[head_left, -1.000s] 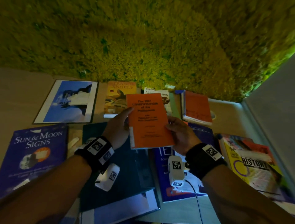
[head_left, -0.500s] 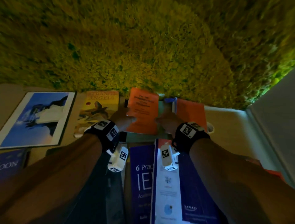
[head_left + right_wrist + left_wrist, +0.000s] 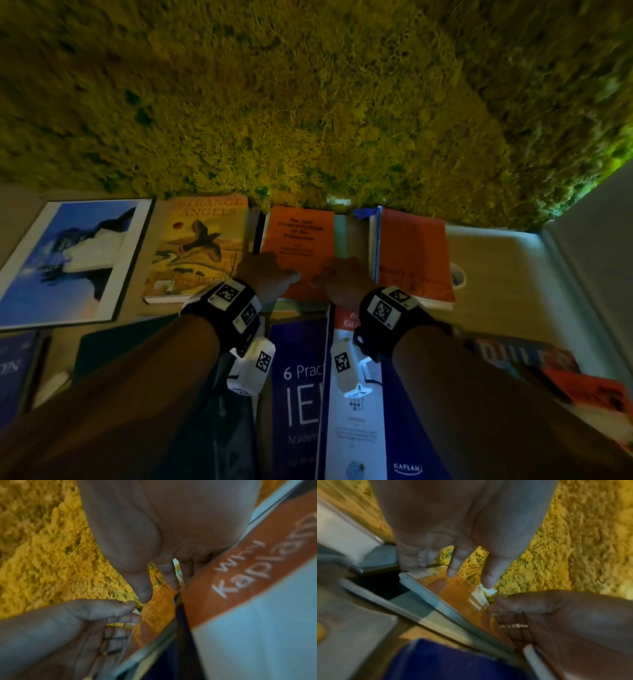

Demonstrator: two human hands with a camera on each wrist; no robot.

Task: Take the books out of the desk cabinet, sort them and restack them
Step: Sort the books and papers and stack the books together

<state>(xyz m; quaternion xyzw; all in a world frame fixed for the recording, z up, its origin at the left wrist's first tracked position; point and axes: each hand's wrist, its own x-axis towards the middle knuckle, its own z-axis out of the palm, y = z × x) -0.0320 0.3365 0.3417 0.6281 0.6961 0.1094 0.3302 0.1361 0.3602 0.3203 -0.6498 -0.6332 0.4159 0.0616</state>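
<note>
From the head view, the orange Constitution booklet (image 3: pixel 298 240) lies flat near the far edge of the table (image 3: pixel 507 274), on top of a greenish book, right against the mossy wall (image 3: pixel 308 102). The left hand (image 3: pixel 265 274) rests on its near left part and the right hand (image 3: pixel 346 279) on its near right corner, thumbs pointing toward each other. Just left of it lies the Strange Angels book (image 3: pixel 198 246), and further left a blue-and-white picture book (image 3: pixel 68 260). To the right sits an orange-covered book (image 3: pixel 412 257). Nearer the person, under the forearms, lie a purple IELTS book (image 3: pixel 298 394) and a Kaplan book (image 3: pixel 359 438) overlapping it

From the left wrist, the left hand's fingers (image 3: pixel 453 566) are spread and fairly straight, tips down on the booklet's cover (image 3: pixel 453 592); they are not wrapped round it. The right hand (image 3: pixel 556 615) sits beside it at the booklet's edge

From the right wrist, the right hand's thumb (image 3: pixel 142 586) and fingers reach down onto the booklet (image 3: pixel 157 608), loosely extended, with the left hand (image 3: pixel 60 628) open-palmed alongside. The Kaplan cover (image 3: pixel 240 574) fills the right side
</note>
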